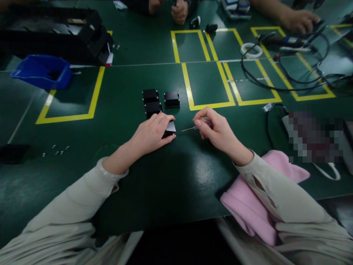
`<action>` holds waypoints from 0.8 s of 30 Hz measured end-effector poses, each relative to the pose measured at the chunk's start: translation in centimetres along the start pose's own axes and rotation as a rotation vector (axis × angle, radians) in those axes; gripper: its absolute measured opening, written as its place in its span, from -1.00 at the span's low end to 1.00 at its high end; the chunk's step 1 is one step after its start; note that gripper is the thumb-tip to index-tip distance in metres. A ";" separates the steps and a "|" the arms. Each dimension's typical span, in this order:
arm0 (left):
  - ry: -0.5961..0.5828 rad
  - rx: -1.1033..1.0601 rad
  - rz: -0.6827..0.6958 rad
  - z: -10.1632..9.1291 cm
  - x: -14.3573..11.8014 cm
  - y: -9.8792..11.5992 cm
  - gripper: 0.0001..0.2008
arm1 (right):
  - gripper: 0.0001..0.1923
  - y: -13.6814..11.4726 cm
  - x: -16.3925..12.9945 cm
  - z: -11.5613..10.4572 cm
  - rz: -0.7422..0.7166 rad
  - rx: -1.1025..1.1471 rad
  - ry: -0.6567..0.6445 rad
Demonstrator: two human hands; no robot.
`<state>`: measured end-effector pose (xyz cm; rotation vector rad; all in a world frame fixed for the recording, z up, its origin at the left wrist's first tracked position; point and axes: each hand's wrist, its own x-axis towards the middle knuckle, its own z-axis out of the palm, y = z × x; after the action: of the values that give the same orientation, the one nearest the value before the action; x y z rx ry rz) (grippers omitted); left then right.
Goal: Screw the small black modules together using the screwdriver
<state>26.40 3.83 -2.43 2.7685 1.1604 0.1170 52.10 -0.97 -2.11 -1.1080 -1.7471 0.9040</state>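
My left hand [153, 133] is closed over a small black box [171, 127], pressing it to the green table; much of the box is hidden under the fingers. My right hand [213, 127] grips a screwdriver [196, 127] by its handle. The thin shaft points left, its tip at the lower right corner of the box by a screw. Just beyond my left hand sit more black boxes of this kind with screws at their sides: one [150, 95] at the back, one [153, 108] in front of it, and another [172, 99] to the right.
Several loose screws [57, 152] lie at left, near a blue bin [41, 71] and a large black tray [55, 33]. A pink cloth [248, 206] lies under my right forearm. Cables [286, 88] and a white ring [250, 50] are at right. Other people's hands [180, 11] are across the table.
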 end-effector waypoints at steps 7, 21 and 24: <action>-0.007 0.018 -0.008 -0.1 0.1 0.2 -0.48 | -0.94 0.2 -0.2 0.2 -0.044 -0.037 0.056; -0.001 -0.023 -0.006 0.0 0.1 0.0 -0.46 | -0.89 -0.2 -0.2 0.2 -0.046 -0.083 0.054; 0.003 -0.031 -0.001 0.0 0.1 0.0 -0.46 | -0.90 -0.2 -0.3 0.2 -0.037 -0.078 0.047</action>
<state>26.48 3.89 -2.45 2.7414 1.1506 0.1380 51.94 -1.32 -2.09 -1.1345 -1.7715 0.7869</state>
